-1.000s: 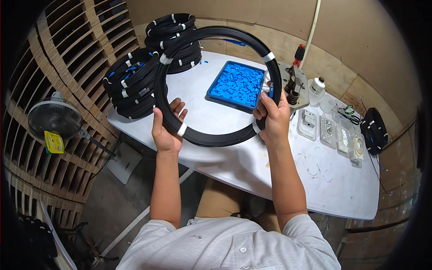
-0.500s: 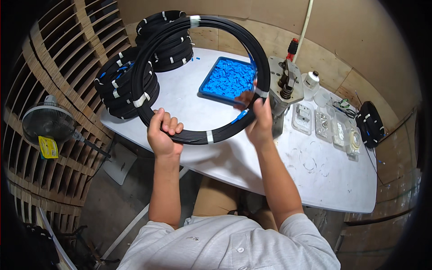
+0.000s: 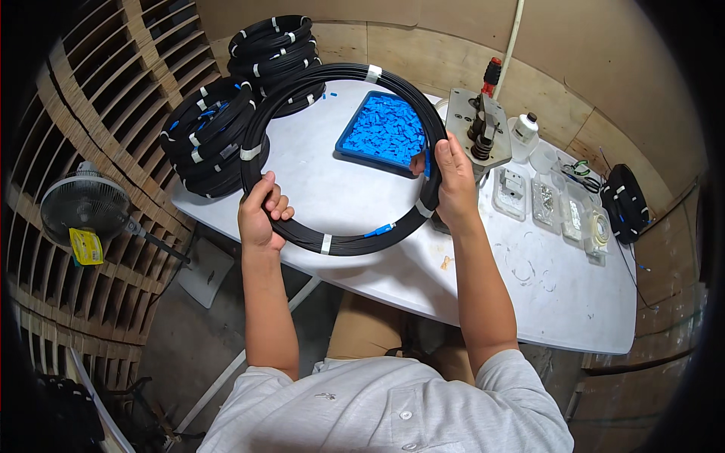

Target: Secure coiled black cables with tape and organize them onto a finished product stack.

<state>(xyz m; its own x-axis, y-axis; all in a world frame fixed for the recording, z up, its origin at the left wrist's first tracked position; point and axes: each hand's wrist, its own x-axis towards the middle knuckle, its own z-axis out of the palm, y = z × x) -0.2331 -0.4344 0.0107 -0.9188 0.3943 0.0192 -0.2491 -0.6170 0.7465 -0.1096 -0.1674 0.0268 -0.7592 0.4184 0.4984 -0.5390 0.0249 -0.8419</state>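
Both hands hold up a large coil of black cable (image 3: 266, 107), tied at intervals with white tape bands. At its lower left, my left hand (image 3: 262, 215) is closed round the bundle, thumb on top. My right hand (image 3: 456, 181) grips its right side, with fingertips showing inside the ring. A blue connector (image 3: 380, 230) lies along the coil's lower inner edge. Another blue piece (image 3: 427, 163) shows beside my right fingers. Behind the ring, a dark blue tray (image 3: 352, 153) full of small blue plastic parts stands on the white table (image 3: 343, 198).
Stacks of taped black coils (image 3: 204, 147) stand at the table's left. Right of the tray is a metal hand press (image 3: 477, 128) with a red-and-black handle. Beyond it are a white bottle (image 3: 525, 130), plastic boxes (image 3: 547, 204) and another coil (image 3: 625, 204). A fan (image 3: 84, 208) stands at left.
The held coil has come lower and turned, so its tape bands and blue connector sit elsewhere round the ring. My right hand has moved slightly up and right along it.
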